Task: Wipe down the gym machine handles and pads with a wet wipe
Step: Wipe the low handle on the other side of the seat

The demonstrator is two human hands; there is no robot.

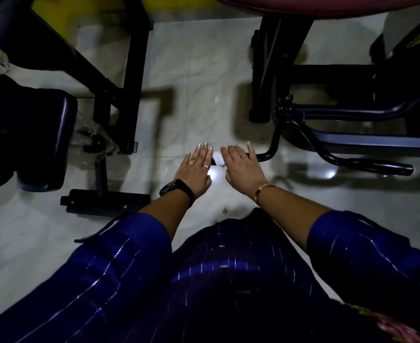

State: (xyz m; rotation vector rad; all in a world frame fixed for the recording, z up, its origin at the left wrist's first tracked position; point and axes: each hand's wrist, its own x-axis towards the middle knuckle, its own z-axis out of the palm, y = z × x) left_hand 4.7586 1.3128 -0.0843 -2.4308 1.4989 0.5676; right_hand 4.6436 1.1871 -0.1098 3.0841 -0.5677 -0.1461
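Observation:
A black tubular handle (265,156) of a gym machine runs low over the floor and bends up to the right. A white wet wipe (217,158) sits crumpled on the handle's left end. My right hand (241,165) lies over the handle and presses the wipe against it, fingers draped forward. My left hand (196,169) is flat beside the handle's end with its fingers straight, their tips next to the wipe. I cannot tell whether it touches the wipe. A second black handle (377,167) lies further right.
A black padded seat (43,139) and black frame legs (132,95) stand at the left. A maroon pad (327,6) overhangs at the top right above the black machine base (268,78). Pale tiled floor (199,82) lies between the machines.

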